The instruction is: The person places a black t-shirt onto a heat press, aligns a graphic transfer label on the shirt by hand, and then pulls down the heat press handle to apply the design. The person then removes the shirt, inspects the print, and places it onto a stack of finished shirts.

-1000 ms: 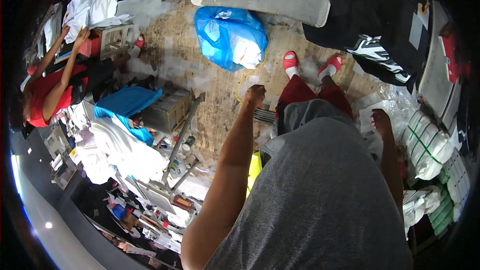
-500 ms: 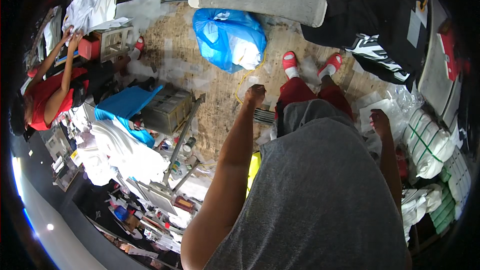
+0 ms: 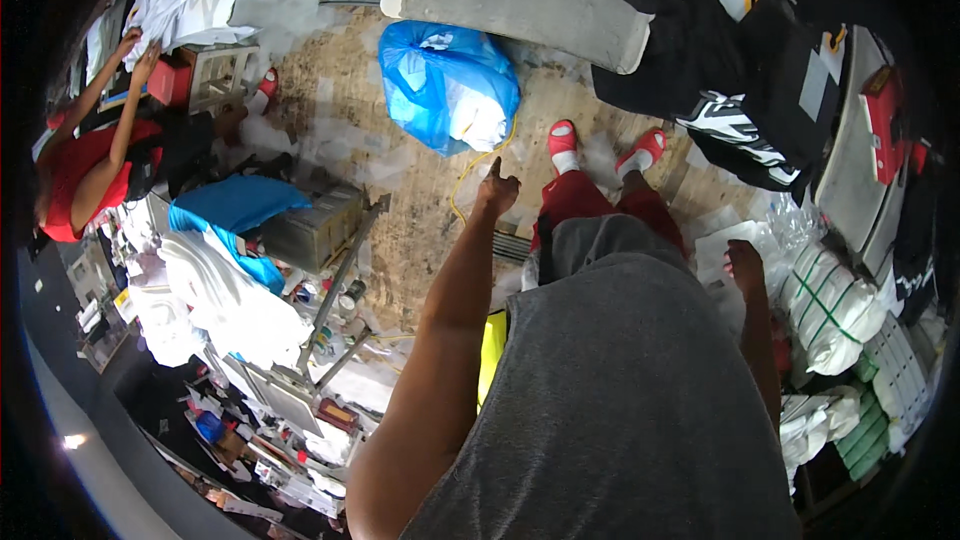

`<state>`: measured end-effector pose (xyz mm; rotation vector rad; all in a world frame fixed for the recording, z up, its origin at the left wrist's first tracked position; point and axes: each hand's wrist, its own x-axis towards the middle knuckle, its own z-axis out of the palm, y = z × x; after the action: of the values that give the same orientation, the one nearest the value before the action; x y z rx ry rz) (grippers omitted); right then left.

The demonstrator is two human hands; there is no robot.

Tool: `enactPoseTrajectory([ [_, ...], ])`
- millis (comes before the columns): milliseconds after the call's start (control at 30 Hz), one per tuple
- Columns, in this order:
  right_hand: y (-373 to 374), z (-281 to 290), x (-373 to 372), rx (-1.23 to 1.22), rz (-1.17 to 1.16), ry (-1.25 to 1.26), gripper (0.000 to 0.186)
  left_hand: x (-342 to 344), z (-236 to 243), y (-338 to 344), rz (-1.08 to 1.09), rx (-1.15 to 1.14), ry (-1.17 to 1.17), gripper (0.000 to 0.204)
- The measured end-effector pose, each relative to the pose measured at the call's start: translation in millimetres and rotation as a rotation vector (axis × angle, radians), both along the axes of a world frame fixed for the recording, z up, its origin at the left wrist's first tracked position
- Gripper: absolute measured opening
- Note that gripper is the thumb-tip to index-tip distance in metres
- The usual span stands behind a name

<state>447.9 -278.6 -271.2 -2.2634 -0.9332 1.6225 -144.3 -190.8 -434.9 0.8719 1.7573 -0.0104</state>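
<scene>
My left hand (image 3: 498, 192) hangs over the floor, just below the blue plastic bag (image 3: 420, 100). A finger and the thumb are stretched apart, and nothing shows in this open hand. On the other side of my grey shirt, my right hand (image 3: 743, 265) is lowered with its fingers curled in. No object shows in it. Beside it lie white paper or sheeting (image 3: 715, 250) and crumpled clear plastic (image 3: 790, 225). The bag stands open on the floor with white cloth (image 3: 478, 118) in it.
A grey-topped table (image 3: 520, 0) is ahead, with black garments (image 3: 710, 50) hanging at its right. A yellow cord (image 3: 458, 202) lies on the floor. On the left are a metal box (image 3: 325, 228) and white cloth (image 3: 230, 290). A co-worker in red (image 3: 95, 175) handles white fabric. Green-strapped bundles (image 3: 832, 305) sit right.
My left hand has gone from curled to having a finger stretched out. My right hand has dropped slightly lower in the picture. The surroundings have shifted a little left as my view turned.
</scene>
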Motion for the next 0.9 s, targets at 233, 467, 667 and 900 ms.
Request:
enactPoseTrajectory([
  [233,-12.5,25.8,8.8,-0.251,-0.106,-0.05,0.027,34.3,46.9,24.3,-0.01,0.013,0.096,0.082],
  [467,-3.3,38.9,72.4,-0.293,-0.323,0.202,0.033,54.6,53.9,42.3,0.184,0.044,-0.014,0.08],
  [667,51.4,73.7,17.1,-0.21,0.08,-0.177,0.024,48.3,41.4,32.6,0.19,0.041,0.024,0.08],
  [900,47.3,64.5,6.5,-0.133,-0.03,-0.019,0.026,41.3,48.9,36.1,0.184,0.02,0.036,0.084],
])
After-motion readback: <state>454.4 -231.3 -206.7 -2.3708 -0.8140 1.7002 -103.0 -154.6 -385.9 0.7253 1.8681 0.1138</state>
